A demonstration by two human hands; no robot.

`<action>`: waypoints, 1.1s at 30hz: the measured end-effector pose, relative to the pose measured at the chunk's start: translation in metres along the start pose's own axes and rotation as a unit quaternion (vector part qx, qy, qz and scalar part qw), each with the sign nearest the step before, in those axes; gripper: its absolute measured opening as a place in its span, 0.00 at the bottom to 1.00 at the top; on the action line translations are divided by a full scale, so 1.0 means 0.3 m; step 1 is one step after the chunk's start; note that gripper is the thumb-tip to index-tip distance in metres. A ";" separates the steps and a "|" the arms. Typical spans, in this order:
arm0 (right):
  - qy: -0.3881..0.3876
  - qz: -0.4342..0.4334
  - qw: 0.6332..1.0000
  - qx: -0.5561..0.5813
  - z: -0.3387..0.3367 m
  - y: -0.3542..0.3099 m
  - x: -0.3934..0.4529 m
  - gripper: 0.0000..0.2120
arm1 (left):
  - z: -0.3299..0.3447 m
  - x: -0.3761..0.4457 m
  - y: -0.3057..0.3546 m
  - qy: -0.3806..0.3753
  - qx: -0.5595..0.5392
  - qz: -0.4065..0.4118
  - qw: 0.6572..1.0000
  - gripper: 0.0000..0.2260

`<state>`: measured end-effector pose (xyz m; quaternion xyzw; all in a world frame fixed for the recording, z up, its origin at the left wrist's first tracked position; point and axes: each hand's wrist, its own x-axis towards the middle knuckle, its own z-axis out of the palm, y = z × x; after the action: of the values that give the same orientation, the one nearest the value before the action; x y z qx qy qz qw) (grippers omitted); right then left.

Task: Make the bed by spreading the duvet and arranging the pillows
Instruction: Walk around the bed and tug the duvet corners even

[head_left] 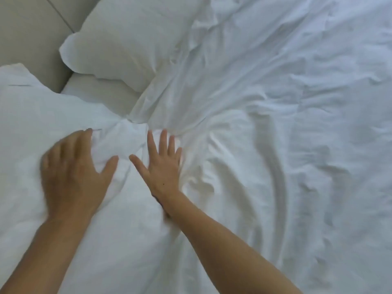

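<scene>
- Left hand (pixel 72 166) (motion-blurred) lies fingers spread on the near pillow (pixel 31 124).
- Right hand (pixel 162 164) presses flat, fingers spread, on the wrinkled duvet (pixel 275 145) beside it.
- Second pillow (pixel 127 43) rests against the headboard (pixel 27 32).

Bedroom, bed with rumpled white duvet (pixel 275 124), two white pillows (pixel 131 43), beige padded headboard (pixel 27 32)

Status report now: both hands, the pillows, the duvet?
Left hand open, flat on near pillow. Right hand open, pressing duvet. Far pillow against headboard. Duvet wrinkled.
</scene>
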<state>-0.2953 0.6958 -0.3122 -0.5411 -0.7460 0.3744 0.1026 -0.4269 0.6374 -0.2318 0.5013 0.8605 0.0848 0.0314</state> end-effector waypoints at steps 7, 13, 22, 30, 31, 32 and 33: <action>0.092 0.010 0.993 -0.077 0.116 0.028 -0.108 0.31 | -0.065 -0.398 -0.395 0.004 -0.088 -0.138 0.987 0.32; 0.053 0.073 0.996 0.023 0.251 -0.158 -0.430 0.28 | -0.175 -0.728 -0.605 0.032 -0.063 -0.186 0.980 0.30; -0.010 0.020 0.995 0.093 0.489 -0.494 -1.024 0.39 | -0.292 -1.110 -0.778 -0.064 -0.072 -0.156 0.983 0.27; -0.060 0.144 0.985 0.079 0.498 -0.609 -1.210 0.55 | -0.370 -1.376 -0.798 -0.316 -0.111 -0.165 0.928 0.37; -0.060 0.154 0.983 0.078 0.497 -0.612 -1.212 0.55 | -0.366 -1.402 -0.791 -0.329 -0.119 -0.178 0.920 0.39; -0.057 0.163 0.982 0.074 0.496 -0.608 -1.215 0.54 | -0.358 -1.427 -0.784 -0.337 -0.124 -0.181 0.916 0.41; -0.052 0.166 0.982 0.067 0.493 -0.600 -1.219 0.53 | -0.347 -1.452 -0.775 -0.343 -0.125 -0.177 0.914 0.42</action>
<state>-0.3655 0.2821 -0.2028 -0.6292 -0.6234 0.4627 0.0361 -0.4251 0.1351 -0.1843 0.3309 0.8540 0.0080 0.4014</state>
